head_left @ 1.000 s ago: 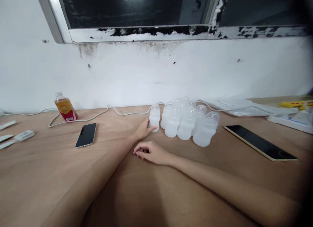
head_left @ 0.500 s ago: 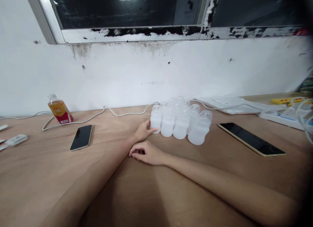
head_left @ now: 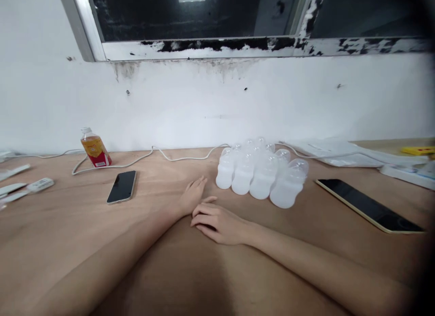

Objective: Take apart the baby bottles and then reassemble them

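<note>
Several translucent white bottles with clear domed tops (head_left: 261, 171) stand grouped on the wooden table (head_left: 163, 270). My left hand (head_left: 193, 196) lies on the table just left of them, fingers stretched out, holding nothing and not touching the bottles. My right hand (head_left: 219, 221) rests nearer to me, against the left hand near its thumb side, with loosely curved fingers apart and nothing in them.
A drink bottle (head_left: 96, 149) and a phone (head_left: 121, 187) are at the left, beside a white cable (head_left: 183, 159). A larger phone (head_left: 369, 206) lies at the right. Behind it are plastic bags (head_left: 326, 152) and a power strip (head_left: 408, 174).
My left hand has come away from the leftmost bottle and its fingers have straightened. My right hand's fingers have loosened. The view has shifted slightly to the left.
</note>
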{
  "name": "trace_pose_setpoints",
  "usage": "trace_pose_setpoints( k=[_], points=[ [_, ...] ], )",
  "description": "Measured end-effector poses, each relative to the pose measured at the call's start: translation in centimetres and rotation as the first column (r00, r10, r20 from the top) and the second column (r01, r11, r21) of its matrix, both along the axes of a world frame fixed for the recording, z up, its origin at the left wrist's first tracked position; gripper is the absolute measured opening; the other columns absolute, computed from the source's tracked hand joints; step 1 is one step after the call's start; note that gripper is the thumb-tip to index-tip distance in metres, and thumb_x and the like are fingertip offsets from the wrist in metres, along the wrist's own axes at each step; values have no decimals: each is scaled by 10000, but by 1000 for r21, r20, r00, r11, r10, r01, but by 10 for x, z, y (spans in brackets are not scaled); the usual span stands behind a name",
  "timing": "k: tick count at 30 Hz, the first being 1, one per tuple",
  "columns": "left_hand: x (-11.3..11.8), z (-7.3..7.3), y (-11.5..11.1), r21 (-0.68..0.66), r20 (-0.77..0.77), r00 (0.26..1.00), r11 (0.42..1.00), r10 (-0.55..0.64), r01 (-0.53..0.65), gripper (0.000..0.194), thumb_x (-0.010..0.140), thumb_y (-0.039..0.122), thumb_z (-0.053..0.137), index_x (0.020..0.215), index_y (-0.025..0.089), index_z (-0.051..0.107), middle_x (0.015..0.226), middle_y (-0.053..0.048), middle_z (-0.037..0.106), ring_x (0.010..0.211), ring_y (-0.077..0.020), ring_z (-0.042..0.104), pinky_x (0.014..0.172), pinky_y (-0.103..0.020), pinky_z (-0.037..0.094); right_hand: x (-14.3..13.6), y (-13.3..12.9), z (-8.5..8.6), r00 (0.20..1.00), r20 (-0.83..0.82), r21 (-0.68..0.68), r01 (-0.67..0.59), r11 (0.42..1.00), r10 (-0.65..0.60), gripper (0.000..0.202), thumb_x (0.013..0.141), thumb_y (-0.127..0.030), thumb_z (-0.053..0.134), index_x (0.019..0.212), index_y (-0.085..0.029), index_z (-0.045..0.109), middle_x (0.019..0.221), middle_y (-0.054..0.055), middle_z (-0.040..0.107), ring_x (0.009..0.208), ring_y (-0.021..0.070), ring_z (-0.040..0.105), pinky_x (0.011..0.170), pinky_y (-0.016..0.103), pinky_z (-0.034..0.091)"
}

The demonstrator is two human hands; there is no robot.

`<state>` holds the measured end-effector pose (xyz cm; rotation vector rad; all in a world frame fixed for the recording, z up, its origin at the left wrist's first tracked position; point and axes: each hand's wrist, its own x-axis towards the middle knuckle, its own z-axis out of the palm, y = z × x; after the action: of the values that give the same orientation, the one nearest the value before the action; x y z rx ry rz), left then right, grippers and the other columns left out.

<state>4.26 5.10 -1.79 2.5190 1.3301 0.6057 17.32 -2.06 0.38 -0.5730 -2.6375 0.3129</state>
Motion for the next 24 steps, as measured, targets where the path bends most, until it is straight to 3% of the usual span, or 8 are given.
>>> trace_pose_setpoints(
  k=[2, 5, 7, 16, 21, 24],
  points=[
    [-27, 1, -20, 23, -129, 986, 994, -108, 111, 481, 826, 385, 333, 1237, 136, 337, 1343, -115, 266, 1241, -198, 224, 1010, -391, 188, 7, -4, 0, 992, 26, 33, 119, 992, -119, 250, 812, -186, 364, 966, -157, 559, 977, 84, 521, 930, 156, 470, 854, 323, 373],
    [-60, 7, -47, 33, -207, 968, 988, -139, 149, 462, 854, 391, 239, 1271, 196, 279, 1357, -65, 246, 1253, -167, 193, 1019, -381, 171, 14, -4, -4, 957, 70, 36, 281, 959, -283, 331, 830, -272, 347, 1119, -177, 477, 1152, 108, 446, 1088, 203, 385, 901, 386, 338],
    [-71, 11, -56, 28, -231, 963, 988, -141, 151, 468, 853, 399, 234, 1276, 200, 270, 1361, -64, 235, 1254, -167, 190, 1019, -371, 176, 15, -2, -7, 947, 121, 41, 295, 955, -298, 387, 840, -315, 320, 1199, -196, 404, 1243, 99, 383, 1173, 219, 299, 936, 416, 298],
    [-70, 12, -57, 54, -243, 961, 988, -128, 146, 468, 849, 396, 244, 1262, 184, 304, 1351, -76, 261, 1245, -177, 216, 1006, -367, 210, 13, -1, -7, 934, 178, 60, 306, 950, -312, 417, 850, -342, 277, 1230, -205, 378, 1278, 88, 363, 1197, 208, 279, 959, 403, 276],
    [-71, 13, -59, 20, -280, 953, 992, -115, 125, 528, 826, 483, 237, 1293, 238, 214, 1377, -54, 182, 1265, -215, 140, 1012, -440, 133, 13, 2, -9, 905, 262, 46, 334, 942, -334, 478, 849, -432, 222, 1292, -259, 263, 1385, 53, 175, 1265, 261, 68, 994, 500, 115],
    [-71, 13, -59, -19, -307, 943, 992, -128, 128, 602, 791, 555, 244, 1309, 275, 118, 1392, -36, 99, 1272, -248, 48, 1001, -487, 91, 13, 4, -10, 901, 311, 10, 317, 948, -304, 508, 844, -470, 184, 1316, -281, 176, 1397, 33, 125, 1268, 259, 27, 996, 506, 85]
  ],
)
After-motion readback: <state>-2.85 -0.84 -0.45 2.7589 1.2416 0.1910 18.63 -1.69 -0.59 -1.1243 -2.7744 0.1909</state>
